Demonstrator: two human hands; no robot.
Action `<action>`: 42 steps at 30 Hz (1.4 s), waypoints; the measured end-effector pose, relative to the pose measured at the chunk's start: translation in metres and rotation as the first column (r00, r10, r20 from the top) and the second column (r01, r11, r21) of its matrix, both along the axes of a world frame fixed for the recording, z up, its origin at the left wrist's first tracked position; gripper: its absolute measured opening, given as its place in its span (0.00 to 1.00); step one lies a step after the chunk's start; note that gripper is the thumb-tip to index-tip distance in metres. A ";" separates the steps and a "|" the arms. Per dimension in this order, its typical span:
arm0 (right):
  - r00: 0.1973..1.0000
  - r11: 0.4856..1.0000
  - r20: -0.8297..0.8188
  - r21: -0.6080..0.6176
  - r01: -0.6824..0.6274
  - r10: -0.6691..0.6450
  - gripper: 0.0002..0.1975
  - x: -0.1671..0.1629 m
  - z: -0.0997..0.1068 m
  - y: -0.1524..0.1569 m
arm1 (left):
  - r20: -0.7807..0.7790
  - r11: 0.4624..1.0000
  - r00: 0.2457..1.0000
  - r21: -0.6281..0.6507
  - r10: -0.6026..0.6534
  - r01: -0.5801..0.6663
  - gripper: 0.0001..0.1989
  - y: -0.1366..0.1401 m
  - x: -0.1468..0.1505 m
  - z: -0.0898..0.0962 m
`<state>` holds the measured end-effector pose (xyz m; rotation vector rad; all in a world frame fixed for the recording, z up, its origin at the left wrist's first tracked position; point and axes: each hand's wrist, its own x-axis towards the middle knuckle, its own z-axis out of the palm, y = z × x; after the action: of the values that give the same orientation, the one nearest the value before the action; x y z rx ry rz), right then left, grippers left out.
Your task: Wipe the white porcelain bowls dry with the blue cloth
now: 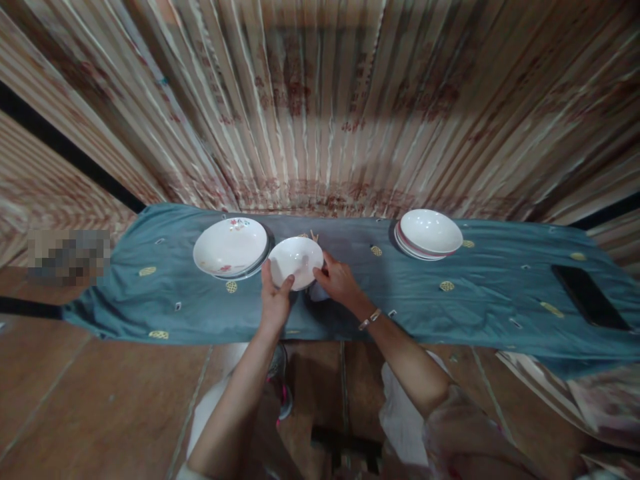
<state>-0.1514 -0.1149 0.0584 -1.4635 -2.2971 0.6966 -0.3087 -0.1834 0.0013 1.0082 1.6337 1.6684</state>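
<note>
A small white bowl is held over the middle of the cloth-covered table, its open top facing up toward me. My left hand grips its left rim, thumb at the near edge. On the right rim, my right hand is closed with thumb and fingers, and a bracelet circles that wrist. Just left of the bowl lies a stack of white plates with flower prints. Thin wooden sticks poke out behind the bowl; what they belong to is hidden. Something pale under the bowl is mostly covered.
White bowls, one with a reddish rim, are stacked right of centre. A black phone lies near the table's right end. The blue-green cloth has creases. A pleated curtain hangs behind, and brown tiles cover the floor.
</note>
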 end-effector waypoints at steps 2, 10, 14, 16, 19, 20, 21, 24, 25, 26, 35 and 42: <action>0.998 1.000 -0.057 -0.004 0.007 -0.007 0.22 0.000 0.000 -0.002 | 0.080 0.999 0.996 -0.032 0.043 -0.041 0.43 0.000 0.005 0.008; 0.917 0.997 -0.391 -0.032 0.076 -0.082 0.27 0.004 0.003 -0.007 | -0.018 0.996 0.999 0.071 0.048 -0.046 0.45 -0.010 0.013 0.036; 0.830 0.987 -0.535 -0.087 0.134 -0.160 0.25 0.025 0.005 -0.002 | -0.140 0.993 0.990 0.114 -0.002 0.018 0.44 -0.014 0.018 0.043; 0.789 0.977 -0.576 -0.144 0.158 -0.213 0.25 0.042 0.006 0.002 | -0.098 0.993 0.995 0.111 -0.030 0.041 0.44 -0.013 0.027 0.046; 0.739 0.964 -0.629 -0.243 0.110 -0.243 0.28 0.069 0.006 0.006 | 0.152 0.984 0.976 0.111 -0.156 0.140 0.46 -0.012 0.048 0.051; 0.725 0.956 -0.639 -0.280 0.091 -0.256 0.29 0.077 0.005 0.006 | 0.242 0.975 0.946 0.100 -0.217 0.198 0.45 -0.012 0.056 0.052; 0.713 0.948 -0.648 -0.308 0.076 -0.268 0.28 0.084 0.003 0.006 | 0.329 0.965 0.907 0.084 -0.264 0.250 0.42 -0.012 0.063 0.054; 0.684 0.934 -0.668 -0.355 0.052 -0.292 0.28 0.096 -0.006 0.003 | 0.572 0.929 0.753 0.044 -0.326 0.369 0.35 -0.011 0.081 0.059; 0.677 0.929 -0.671 -0.368 0.050 -0.302 0.28 0.099 -0.009 0.001 | 0.617 0.923 0.718 0.040 -0.323 0.382 0.34 -0.010 0.085 0.060; 0.675 0.923 -0.670 -0.383 0.045 -0.310 0.28 0.101 -0.012 0.001 | 0.647 0.922 0.694 0.035 -0.315 0.386 0.34 -0.009 0.089 0.060; 0.751 0.920 -0.551 -0.339 0.197 -0.364 0.23 0.156 -0.008 0.024 | 0.621 0.916 0.737 -0.071 -0.268 0.394 0.30 0.002 0.099 0.043; 0.767 0.962 -0.583 -0.197 0.187 -0.268 0.20 0.135 -0.014 0.015 | 0.639 0.881 0.715 -0.122 -0.283 0.458 0.33 0.002 0.109 0.034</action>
<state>-0.0165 -0.1001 0.0442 -1.2895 -1.5758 1.0693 -0.2000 -0.1809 0.0357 0.5261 1.0875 1.2548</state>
